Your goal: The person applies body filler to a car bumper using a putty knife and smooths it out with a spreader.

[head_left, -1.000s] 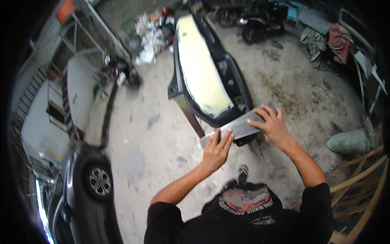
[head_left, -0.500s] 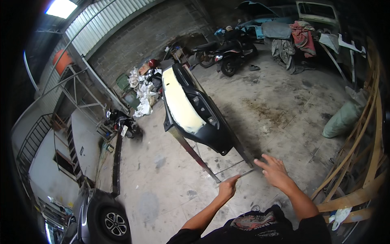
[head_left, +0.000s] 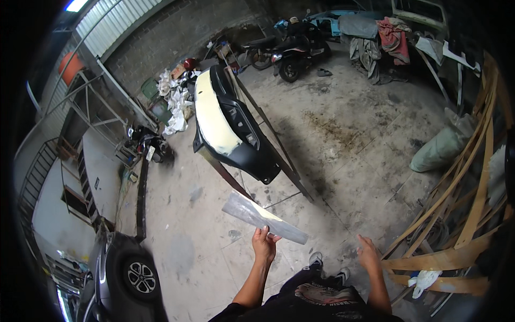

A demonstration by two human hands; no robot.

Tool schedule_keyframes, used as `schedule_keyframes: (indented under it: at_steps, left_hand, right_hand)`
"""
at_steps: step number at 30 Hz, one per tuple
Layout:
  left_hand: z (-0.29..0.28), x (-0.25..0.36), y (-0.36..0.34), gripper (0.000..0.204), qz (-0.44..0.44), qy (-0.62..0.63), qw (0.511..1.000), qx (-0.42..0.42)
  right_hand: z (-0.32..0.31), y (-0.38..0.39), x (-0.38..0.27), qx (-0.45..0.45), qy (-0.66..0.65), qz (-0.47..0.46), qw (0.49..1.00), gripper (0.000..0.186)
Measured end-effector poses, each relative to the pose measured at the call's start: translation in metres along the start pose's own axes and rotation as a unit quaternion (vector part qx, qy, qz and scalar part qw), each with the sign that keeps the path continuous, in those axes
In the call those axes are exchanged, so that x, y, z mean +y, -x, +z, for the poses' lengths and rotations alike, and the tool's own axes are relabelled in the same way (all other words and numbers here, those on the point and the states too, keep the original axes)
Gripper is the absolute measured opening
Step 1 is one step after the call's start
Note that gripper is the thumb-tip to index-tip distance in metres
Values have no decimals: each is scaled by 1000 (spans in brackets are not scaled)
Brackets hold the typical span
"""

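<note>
My left hand (head_left: 264, 246) grips the lower edge of a flat grey sheet (head_left: 252, 213) with a cream smear along its upper edge. The sheet is tilted so its broad face shows. My right hand (head_left: 368, 252) is off to the right, apart from the sheet, with fingers stretched forward and nothing visible in them. Beyond the sheet, a black car bumper (head_left: 263, 161) rests on a metal stand (head_left: 298, 185). A large cream-coated area (head_left: 212, 112) covers its left side. Neither hand touches the bumper.
Bent wooden strips (head_left: 475, 204) and a green sack (head_left: 440, 150) stand at the right. A grey car (head_left: 110, 273) is at lower left. Motorcycles (head_left: 292, 51) and a heap of crumpled paper (head_left: 177, 104) lie farther back. Stains mark the concrete floor (head_left: 343, 134).
My left hand has moved left and turned the sheet from nearly edge-on to face up. My right hand has drawn back and lower, away from the sheet. The view has shifted, moving the bumper leftward.
</note>
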State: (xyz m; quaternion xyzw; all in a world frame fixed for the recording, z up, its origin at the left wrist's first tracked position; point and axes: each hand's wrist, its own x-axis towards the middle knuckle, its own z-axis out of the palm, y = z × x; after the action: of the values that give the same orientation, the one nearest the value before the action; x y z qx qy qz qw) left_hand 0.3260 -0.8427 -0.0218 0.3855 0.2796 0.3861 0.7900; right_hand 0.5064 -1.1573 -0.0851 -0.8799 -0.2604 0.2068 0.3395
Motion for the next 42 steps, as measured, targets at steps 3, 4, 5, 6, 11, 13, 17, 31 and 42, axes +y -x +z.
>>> schedule_keyframes:
  at_steps: [3, 4, 5, 6, 11, 13, 17, 31, 42]
  left_hand:
    - [27, 8, 6, 30, 32, -3, 999, -25]
    - [34, 10, 6, 30, 40, -5, 999, -34]
    - [39, 14, 4, 27, 24, -3, 999, -45]
    - [42, 19, 1, 25, 7, -1, 998, -56]
    - [51, 8, -33, 11, 5, -15, 995, -102]
    - [54, -2, -53, 10, 1, 2, 989, -147]
    - [70, -2, -72, 14, -4, -13, 977, -211]
    - [53, -21, -147, 27, -29, -122, 942, -311]
    - [77, -63, -108, 25, -124, -93, 914, -375]
  right_hand:
    - [-5, 1, 2, 3, -3, -6, 1000, 53]
    - [-7, 1, 1, -1, -3, 1, 1000, 53]
    - [-11, 1, 2, 15, -12, 4, 1000, 53]
    - [-17, 1, 4, 31, -22, 8, 999, 53]
    - [-52, 13, 5, 120, 13, 36, 992, 53]
    - [-63, 21, -9, 140, 4, 87, 986, 53]
    - [-57, 32, -29, 186, 53, 105, 976, 56]
    - [-151, 82, -234, 397, 157, 158, 890, 52]
    - [-325, 240, -264, 740, 322, 127, 576, 32]
